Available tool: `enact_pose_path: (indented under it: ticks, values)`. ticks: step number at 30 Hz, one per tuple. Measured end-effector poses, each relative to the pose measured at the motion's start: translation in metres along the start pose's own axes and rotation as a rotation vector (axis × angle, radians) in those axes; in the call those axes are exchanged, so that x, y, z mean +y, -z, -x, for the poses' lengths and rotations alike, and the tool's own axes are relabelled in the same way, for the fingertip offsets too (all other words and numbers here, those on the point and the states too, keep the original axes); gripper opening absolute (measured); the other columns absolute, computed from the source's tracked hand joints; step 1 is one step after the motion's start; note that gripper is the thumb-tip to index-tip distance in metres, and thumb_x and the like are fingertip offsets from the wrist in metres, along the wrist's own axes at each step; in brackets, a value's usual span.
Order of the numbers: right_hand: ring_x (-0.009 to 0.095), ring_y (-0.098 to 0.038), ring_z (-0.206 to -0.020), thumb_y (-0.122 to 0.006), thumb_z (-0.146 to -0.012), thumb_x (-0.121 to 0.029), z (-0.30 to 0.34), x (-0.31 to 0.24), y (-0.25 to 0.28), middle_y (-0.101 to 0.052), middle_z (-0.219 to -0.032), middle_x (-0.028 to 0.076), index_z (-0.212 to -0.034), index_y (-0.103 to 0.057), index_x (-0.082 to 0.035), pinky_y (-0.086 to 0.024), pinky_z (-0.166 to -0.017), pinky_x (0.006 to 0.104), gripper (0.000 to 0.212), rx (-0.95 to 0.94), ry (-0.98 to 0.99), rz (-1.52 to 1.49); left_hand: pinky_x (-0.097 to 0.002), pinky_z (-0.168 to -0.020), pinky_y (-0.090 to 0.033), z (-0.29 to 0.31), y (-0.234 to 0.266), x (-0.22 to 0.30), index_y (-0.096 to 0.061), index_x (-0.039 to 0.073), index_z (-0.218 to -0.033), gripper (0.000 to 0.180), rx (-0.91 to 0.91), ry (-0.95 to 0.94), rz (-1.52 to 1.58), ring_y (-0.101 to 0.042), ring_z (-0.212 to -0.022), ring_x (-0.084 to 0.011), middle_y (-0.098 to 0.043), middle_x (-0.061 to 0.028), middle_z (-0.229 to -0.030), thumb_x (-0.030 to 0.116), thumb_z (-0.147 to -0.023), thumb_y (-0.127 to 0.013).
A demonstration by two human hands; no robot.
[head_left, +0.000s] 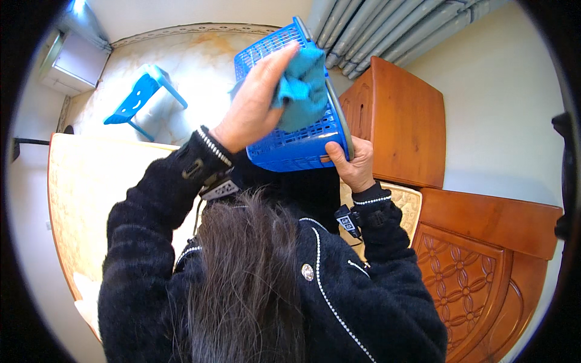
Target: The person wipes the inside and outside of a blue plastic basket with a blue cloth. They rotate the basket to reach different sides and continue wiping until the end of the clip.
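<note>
A blue plastic basket (290, 154) with lattice sides and a grey rim or handle is held up, tilted, in front of me. My right hand (356, 163) grips its near right corner, with the thumb over the edge and the other fingers partly hidden. A teal cloth (305, 91) lies bunched against the basket under my left hand (260, 97). The fingers of that hand press the cloth, and their tips are partly covered by its folds.
A brown wooden cabinet (408, 124) stands to the right of the basket, beside a carved wooden headboard (460, 284). The cream mattress (103, 199) spreads at the left. Beyond it is a blue stool (136, 100). Grey-blue curtains (387, 30) hang at the back.
</note>
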State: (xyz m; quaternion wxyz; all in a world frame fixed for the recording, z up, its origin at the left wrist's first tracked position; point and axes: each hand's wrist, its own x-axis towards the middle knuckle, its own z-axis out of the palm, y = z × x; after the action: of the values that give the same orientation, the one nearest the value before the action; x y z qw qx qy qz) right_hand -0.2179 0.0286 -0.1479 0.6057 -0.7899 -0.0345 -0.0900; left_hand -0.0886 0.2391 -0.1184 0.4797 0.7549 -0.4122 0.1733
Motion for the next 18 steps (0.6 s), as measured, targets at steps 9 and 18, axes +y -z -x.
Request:
enact_pose_path:
  ticks: [9, 18]
  values:
    - [0.022, -0.066, -0.098, -0.056, -0.097, -0.054, -0.016, -0.034, 0.005, -0.067, -0.107, 0.017, -0.138, -0.045, 0.007, -0.051, -0.085, 0.0332, 0.074, 0.003, 0.044, 0.179, -0.0461, -0.101, -0.041, 0.004, 0.006, 0.033, -0.057, 0.017, -0.127, 0.054, -0.428, -0.037, 0.020, -0.050, -0.123, -0.0391, -0.051, -0.0179, -0.132, 0.008, -0.076, -0.075]
    - [0.025, -0.069, -0.067, -0.042, -0.105, -0.023, -0.028, -0.059, -0.006, -0.066, -0.076, 0.018, -0.125, -0.057, 0.004, -0.052, -0.061, 0.0354, 0.036, 0.116, -0.149, 0.270, -0.0448, -0.101, -0.043, -0.003, 0.004, 0.005, -0.058, 0.018, -0.125, 0.045, -0.526, -0.270, 0.039, -0.053, -0.118, -0.0351, -0.054, -0.0151, -0.126, 0.005, -0.082, -0.063]
